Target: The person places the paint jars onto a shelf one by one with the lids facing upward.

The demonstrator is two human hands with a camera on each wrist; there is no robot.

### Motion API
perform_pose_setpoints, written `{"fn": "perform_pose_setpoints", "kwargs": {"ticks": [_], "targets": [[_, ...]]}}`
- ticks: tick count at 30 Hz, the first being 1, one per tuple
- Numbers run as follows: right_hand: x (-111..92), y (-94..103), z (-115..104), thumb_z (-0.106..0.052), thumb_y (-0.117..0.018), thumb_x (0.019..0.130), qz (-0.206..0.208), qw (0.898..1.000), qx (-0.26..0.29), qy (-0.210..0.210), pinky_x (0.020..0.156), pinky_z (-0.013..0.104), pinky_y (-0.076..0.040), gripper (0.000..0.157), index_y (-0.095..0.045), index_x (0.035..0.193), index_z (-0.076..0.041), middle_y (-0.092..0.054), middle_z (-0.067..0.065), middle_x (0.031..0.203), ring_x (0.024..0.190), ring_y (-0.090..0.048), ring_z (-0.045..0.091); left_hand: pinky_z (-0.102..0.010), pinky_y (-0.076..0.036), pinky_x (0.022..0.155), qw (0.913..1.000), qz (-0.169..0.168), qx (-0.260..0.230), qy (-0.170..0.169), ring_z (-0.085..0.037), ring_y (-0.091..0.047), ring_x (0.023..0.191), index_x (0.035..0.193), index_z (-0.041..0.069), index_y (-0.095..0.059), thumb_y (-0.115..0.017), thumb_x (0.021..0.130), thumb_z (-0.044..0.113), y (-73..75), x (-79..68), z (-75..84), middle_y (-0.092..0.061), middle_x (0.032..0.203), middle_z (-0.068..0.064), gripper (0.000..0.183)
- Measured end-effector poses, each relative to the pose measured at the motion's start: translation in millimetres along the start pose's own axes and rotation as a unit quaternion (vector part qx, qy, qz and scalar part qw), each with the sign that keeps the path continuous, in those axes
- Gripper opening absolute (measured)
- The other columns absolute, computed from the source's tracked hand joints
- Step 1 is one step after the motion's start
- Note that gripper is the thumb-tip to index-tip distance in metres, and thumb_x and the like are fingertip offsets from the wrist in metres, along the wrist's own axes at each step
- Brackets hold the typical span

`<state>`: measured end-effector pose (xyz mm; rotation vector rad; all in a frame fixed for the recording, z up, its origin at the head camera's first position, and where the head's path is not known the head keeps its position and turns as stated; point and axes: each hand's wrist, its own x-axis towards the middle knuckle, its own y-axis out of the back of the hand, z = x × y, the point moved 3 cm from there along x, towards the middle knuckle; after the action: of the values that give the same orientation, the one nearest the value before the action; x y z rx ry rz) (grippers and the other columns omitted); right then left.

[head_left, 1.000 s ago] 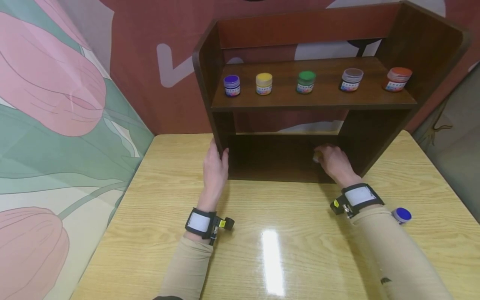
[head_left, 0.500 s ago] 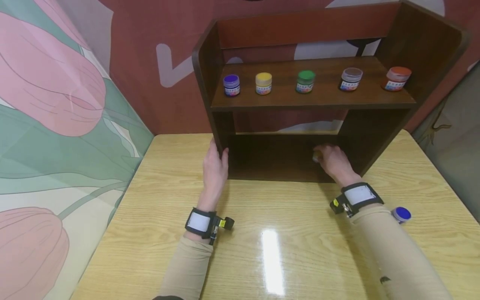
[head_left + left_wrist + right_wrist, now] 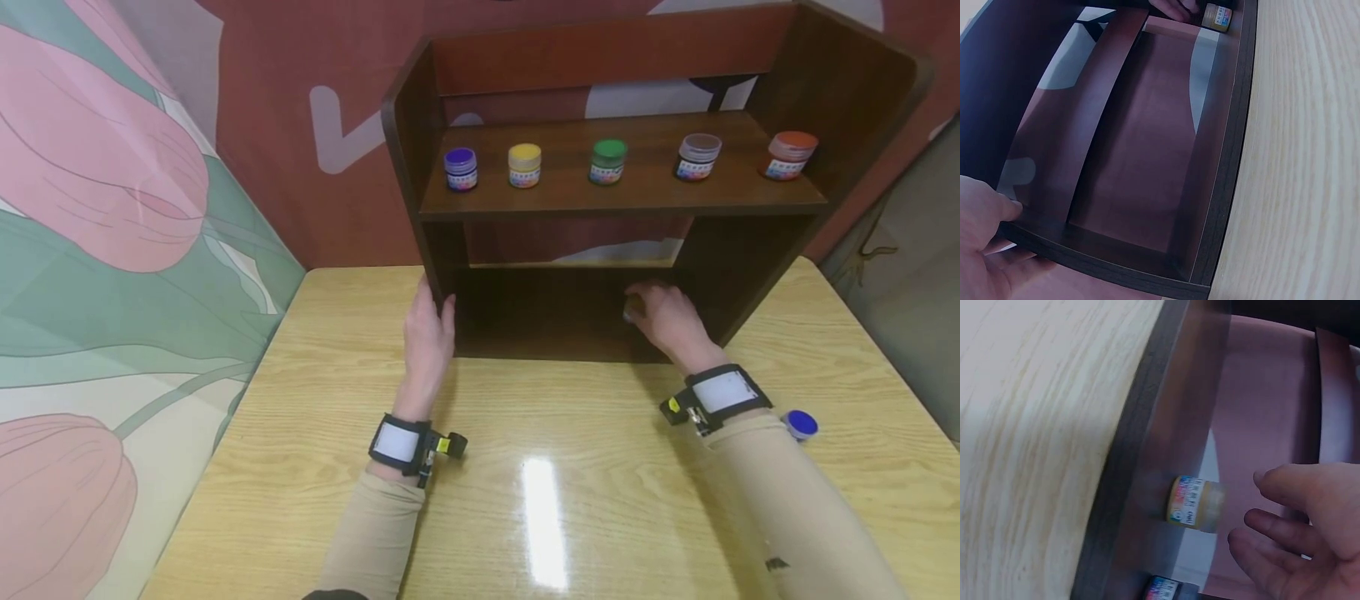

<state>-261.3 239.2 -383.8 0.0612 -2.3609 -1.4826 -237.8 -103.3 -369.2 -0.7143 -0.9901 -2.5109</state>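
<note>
The ochre jar [image 3: 1186, 503] stands on the lower board [image 3: 532, 325], back from its front edge; you have open room leftward to the side panel [image 3: 411, 154]. Your right hand [image 3: 667, 321] is just off it, fingers parted, holding nothing; your left hand [image 3: 429, 337] grips that panel. Count one dark jar [image 3: 1165, 590] beside it, five jars [image 3: 607, 162] above, one blue-lidded jar [image 3: 801, 424] on the table [image 3: 465, 517].

A tulip-print wall covering [image 3: 112, 300] spreads at my left.
A maroon backdrop [image 3: 270, 200] rises behind my wood-grain table [image 3: 480, 425].
</note>
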Motion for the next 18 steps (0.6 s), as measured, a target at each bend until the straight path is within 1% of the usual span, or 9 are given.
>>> {"fn": "perform_pose_setpoints", "kwargs": {"ticks": [4, 6, 9, 11, 13, 15, 18], "targets": [[-3.4, 9.1, -7.8, -0.011, -0.061, 0.090, 0.012, 1.000, 0.004, 0.007, 0.080, 0.062, -0.050, 0.031, -0.064, 0.116, 0.006, -0.064, 0.032, 0.115, 0.098, -0.062, 0.050, -0.046, -0.051, 0.098, 1.0000, -0.003, -0.001, 0.001, -0.033, -0.061, 0.118, 0.140, 0.001, -0.045, -0.056, 0.098, 0.012, 0.6, 0.2, 0.5, -0.062, 0.130, -0.021, 0.045], [-5.9, 15.1, -12.1, -0.012, -0.062, 0.091, 0.020, 1.000, 0.007, 0.010, 0.078, 0.061, -0.051, 0.030, -0.066, 0.115, 0.006, -0.066, 0.031, 0.111, 0.095, -0.063, 0.047, -0.046, -0.051, 0.098, 1.0000, -0.005, -0.001, 0.002, -0.033, -0.061, 0.118, 0.140, 0.001, -0.045, -0.055, 0.098, 0.013, 0.8, 0.2, 0.9, -0.061, 0.130, -0.021, 0.045], [-10.9, 22.7, -17.5, -0.013, -0.062, 0.091, 0.030, 0.999, 0.006, 0.015, 0.072, 0.058, -0.051, 0.028, -0.067, 0.112, 0.004, -0.068, 0.026, 0.103, 0.086, -0.065, 0.042, -0.047, -0.051, 0.098, 1.0000, -0.004, 0.002, 0.003, -0.033, -0.061, 0.118, 0.141, 0.000, -0.044, -0.055, 0.098, 0.013, 0.3, -0.5, 0.2, -0.061, 0.130, -0.022, 0.046], [-15.1, 26.8, -20.3, -0.015, -0.062, 0.092, 0.033, 0.999, 0.005, 0.019, 0.066, 0.053, -0.051, 0.025, -0.068, 0.109, 0.002, -0.069, 0.021, 0.096, 0.078, -0.064, 0.035, -0.047, -0.051, 0.097, 1.0000, -0.002, 0.005, 0.003, -0.034, -0.061, 0.118, 0.141, 0.000, -0.044, -0.055, 0.098, 0.013, 0.0, -0.7, -0.2, -0.062, 0.130, -0.022, 0.046], [-20.2, 30.6, -22.3, -0.017, -0.063, 0.092, 0.033, 0.999, 0.007, 0.024, 0.063, 0.050, -0.051, 0.022, -0.069, 0.105, 0.001, -0.070, 0.017, 0.091, 0.074, -0.063, 0.030, -0.047, -0.051, 0.097, 1.0000, -0.001, 0.006, 0.003, -0.034, -0.061, 0.118, 0.141, 0.000, -0.045, -0.055, 0.098, 0.014, -0.2, -0.7, -0.3, -0.062, 0.129, -0.022, 0.046], [-25.7, 34.4, -23.4, -0.018, -0.064, 0.092, 0.037, 0.999, 0.012, 0.029, 0.061, 0.048, -0.052, 0.021, -0.070, 0.101, 0.000, -0.071, 0.015, 0.087, 0.071, -0.064, 0.027, -0.047, -0.051, 0.098, 1.0000, -0.001, 0.004, 0.001, -0.033, -0.061, 0.118, 0.141, 0.000, -0.044, -0.056, 0.098, 0.013, -0.4, -0.4, -0.2, -0.062, 0.130, -0.022, 0.046], [-33.7, 40.4, -23.6, -0.019, -0.067, 0.091, 0.038, 0.999, 0.015, 0.033, 0.061, 0.049, -0.054, 0.022, -0.071, 0.099, 0.001, -0.073, 0.015, 0.084, 0.072, -0.068, 0.027, -0.047, -0.052, 0.097, 1.0000, 0.001, 0.003, -0.001, -0.034, -0.062, 0.117, 0.140, 0.000, -0.045, -0.056, 0.098, 0.013, -0.2, -0.1, 0.4, -0.062, 0.129, -0.022, 0.046]]}}
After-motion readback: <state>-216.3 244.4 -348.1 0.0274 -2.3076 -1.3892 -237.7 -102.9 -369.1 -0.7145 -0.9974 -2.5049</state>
